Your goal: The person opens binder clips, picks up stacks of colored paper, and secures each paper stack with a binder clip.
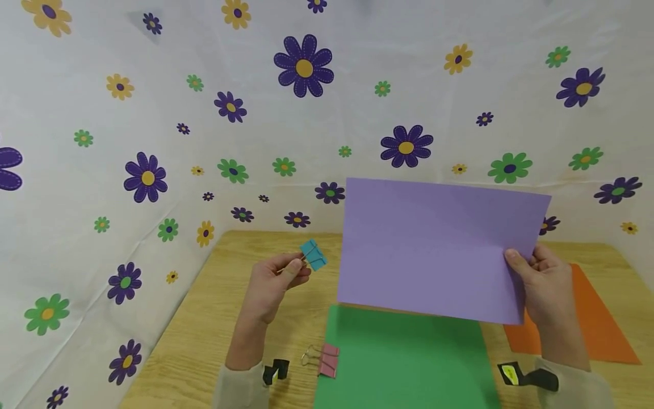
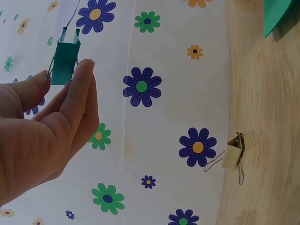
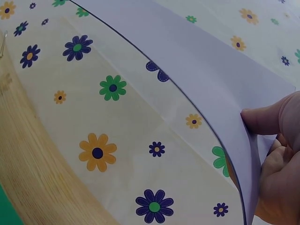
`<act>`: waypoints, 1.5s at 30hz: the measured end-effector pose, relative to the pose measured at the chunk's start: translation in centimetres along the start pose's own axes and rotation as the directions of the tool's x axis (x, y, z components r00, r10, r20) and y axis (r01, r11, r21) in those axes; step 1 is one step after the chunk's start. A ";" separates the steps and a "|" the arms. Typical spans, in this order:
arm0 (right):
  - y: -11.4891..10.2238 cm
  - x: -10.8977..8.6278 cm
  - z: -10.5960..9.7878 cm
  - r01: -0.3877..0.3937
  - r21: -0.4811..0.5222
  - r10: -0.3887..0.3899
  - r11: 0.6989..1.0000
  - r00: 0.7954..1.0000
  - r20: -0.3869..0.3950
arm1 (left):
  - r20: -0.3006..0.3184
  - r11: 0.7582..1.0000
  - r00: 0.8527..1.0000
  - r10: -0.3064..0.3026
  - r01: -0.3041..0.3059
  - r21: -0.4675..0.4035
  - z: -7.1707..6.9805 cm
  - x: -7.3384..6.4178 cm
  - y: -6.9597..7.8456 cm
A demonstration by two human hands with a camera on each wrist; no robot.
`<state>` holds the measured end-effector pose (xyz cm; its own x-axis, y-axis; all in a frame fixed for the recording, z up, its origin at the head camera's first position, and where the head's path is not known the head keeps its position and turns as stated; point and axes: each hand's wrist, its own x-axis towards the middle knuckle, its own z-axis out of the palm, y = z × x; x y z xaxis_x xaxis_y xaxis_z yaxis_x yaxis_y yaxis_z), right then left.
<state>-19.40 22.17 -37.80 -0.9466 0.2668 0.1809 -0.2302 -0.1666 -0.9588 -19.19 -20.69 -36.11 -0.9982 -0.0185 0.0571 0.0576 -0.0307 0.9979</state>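
Note:
My left hand (image 1: pixel 278 278) pinches a blue binder clip (image 1: pixel 314 255) by its wire handles, thumb on one side and fingers on the other. In the left wrist view the clip (image 2: pixel 64 64) points upward with its mouth spread. My right hand (image 1: pixel 549 284) grips a purple sheet of paper (image 1: pixel 434 250) near its lower right corner, thumb on the front face. The sheet is held up off the table, to the right of the clip and apart from it. The right wrist view shows the paper (image 3: pixel 201 70) bending at the thumb.
A green sheet (image 1: pixel 409 358) lies on the wooden table (image 1: pixel 204 329) below the purple one. On its left edge sits a pink binder clip (image 1: pixel 328 360). An orange sheet (image 1: pixel 603 329) lies at the right, partly behind the right forearm. A flowered cloth (image 1: pixel 204 45) hangs behind the table.

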 end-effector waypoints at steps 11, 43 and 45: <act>0.1 0.0 -0.1 -0.012 0.003 0.012 1.000 1.000 0.026 | 0.050 0.999 0.998 -0.031 0.028 0.046 -0.3 0.1 -0.2; 0.0 -0.1 -0.2 -0.018 -0.081 0.024 0.997 0.997 0.076 | 0.018 0.939 0.995 0.102 -0.102 0.329 0.6 -0.4 -0.2; 0.0 -0.1 -0.2 -0.012 -0.102 0.021 0.995 0.997 0.080 | 0.013 0.940 0.994 0.105 -0.103 0.325 0.7 -0.3 -0.1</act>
<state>-19.31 22.34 -37.85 -0.9662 0.1862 0.1781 -0.1942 -0.0721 -0.9783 -18.86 -20.01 -36.25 -0.9868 -0.0088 0.1620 0.1520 0.2982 0.9423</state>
